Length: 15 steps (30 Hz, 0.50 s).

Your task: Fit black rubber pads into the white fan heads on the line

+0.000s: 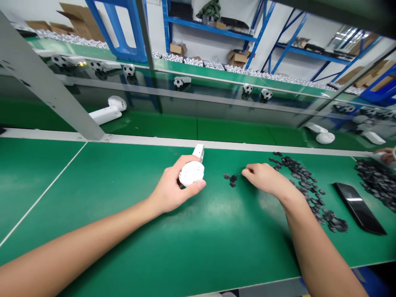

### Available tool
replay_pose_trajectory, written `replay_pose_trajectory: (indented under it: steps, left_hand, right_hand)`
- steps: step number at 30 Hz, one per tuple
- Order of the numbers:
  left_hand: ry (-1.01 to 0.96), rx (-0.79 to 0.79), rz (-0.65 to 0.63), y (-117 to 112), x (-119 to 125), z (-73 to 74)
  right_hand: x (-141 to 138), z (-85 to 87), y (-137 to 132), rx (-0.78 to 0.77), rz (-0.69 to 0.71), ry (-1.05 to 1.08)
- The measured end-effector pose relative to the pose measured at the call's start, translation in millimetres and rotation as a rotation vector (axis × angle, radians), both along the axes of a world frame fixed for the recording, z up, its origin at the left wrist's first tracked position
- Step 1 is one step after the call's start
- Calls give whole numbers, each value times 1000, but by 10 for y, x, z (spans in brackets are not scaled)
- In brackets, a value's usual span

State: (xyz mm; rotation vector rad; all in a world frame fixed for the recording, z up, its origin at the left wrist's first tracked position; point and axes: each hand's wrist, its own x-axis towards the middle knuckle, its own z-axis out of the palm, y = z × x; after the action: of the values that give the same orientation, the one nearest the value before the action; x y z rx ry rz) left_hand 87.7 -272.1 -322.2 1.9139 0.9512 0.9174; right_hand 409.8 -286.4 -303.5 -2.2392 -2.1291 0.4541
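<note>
My left hand [173, 185] grips a white plastic ball on a short white stem [191, 173], and its fingers wrap the ball from below and the side. The fingertips of my right hand [266, 179] rest on the green bench mat [93, 185], next to a small cluster of black polygonal patches [231, 180]. A wider trail of the same patches [305, 181] runs past my right hand's far side. Nothing shows in my right hand.
A black phone [359, 208] lies on the mat beside a heap of black patches [377, 181]. A co-worker's hand [386, 156] enters at the right edge. Beyond a metal rail, a glass-topped lower shelf [198, 128] holds white stemmed parts and black-and-white balls [128, 70]. Blue shelving [213, 24] stands behind.
</note>
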Motion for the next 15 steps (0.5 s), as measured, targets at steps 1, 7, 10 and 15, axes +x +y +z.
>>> replay_pose_trajectory:
  steps: [1,7,10,15]
  left_hand:
    - [38,2,-6,-18,6,-2]
    - [158,48,-57,-59,49,-24]
    - [100,77,-78,-27,67,-92]
    - [29,108,-68,-2,79,-215]
  right_hand:
    - [13,9,-7,12,-1,-1]
    - [-167,88,-71,143,-55,443]
    - [-490,114,-163,94,-116,869]
    - [-978,82,-335,-7,-121,1198]
